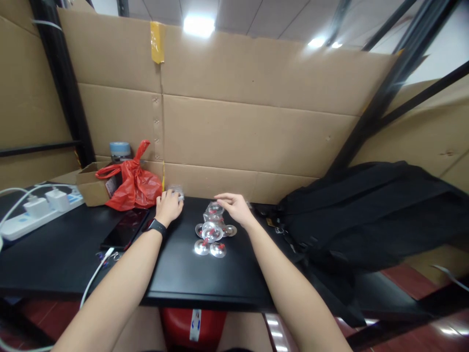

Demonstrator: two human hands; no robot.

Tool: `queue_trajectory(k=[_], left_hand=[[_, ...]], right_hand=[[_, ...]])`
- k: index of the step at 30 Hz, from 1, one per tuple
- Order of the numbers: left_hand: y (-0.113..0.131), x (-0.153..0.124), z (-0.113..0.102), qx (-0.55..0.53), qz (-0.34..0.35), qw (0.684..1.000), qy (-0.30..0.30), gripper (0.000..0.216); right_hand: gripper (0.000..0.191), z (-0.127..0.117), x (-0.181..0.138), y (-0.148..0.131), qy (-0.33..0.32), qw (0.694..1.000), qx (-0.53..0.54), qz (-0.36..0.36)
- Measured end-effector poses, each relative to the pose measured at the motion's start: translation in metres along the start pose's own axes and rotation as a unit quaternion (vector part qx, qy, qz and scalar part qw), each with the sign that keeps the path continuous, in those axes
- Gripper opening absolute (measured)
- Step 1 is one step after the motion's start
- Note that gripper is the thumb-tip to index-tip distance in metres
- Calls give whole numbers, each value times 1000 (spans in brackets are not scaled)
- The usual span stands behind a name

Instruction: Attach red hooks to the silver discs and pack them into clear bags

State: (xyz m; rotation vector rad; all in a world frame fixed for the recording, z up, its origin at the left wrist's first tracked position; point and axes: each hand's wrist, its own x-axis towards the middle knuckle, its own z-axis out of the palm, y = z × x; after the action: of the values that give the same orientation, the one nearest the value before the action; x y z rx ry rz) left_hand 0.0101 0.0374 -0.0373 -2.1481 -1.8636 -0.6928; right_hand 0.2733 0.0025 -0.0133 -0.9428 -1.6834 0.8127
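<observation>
My left hand (169,207), with a dark watch on its wrist, reaches to the base of the cardboard wall. Its fingers curl over a clear, shiny plastic packet (177,189) that they partly cover. On the black table lies a cluster of small silver finger cymbals (212,232) with red cords, some overlapping. Behind them is a clear-wrapped cymbal (215,209) at the far end of the cluster. My right hand (234,207) is beside that wrapped one, its fingers stretched out over the edge of the plastic; I see no firm grip.
On the left are a phone (125,229), a white power strip (44,215), a tied red plastic bag (137,186), a small cardboard box (91,186) and a blue-lidded jar (120,150). A black backpack (366,215) fills the right side. A cardboard wall (242,132) closes the back.
</observation>
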Motion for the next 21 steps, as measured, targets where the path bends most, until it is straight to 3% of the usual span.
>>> queue_trajectory(k=[6, 12, 16, 21], left_hand=[[5, -3, 0, -10, 21, 1000, -4, 33], [10, -4, -1, -45, 50, 998, 17, 38], [22, -2, -4, -154, 90, 984, 7, 33], [44, -7, -3, -287, 133, 947, -57, 51]], right_hand=[[55, 0, -1, -5, 47, 998, 38, 23], [51, -1, 1, -4, 69, 997, 25, 30], [52, -1, 1, -3, 61, 997, 34, 33], [58, -1, 1, -6, 50, 996, 59, 36]])
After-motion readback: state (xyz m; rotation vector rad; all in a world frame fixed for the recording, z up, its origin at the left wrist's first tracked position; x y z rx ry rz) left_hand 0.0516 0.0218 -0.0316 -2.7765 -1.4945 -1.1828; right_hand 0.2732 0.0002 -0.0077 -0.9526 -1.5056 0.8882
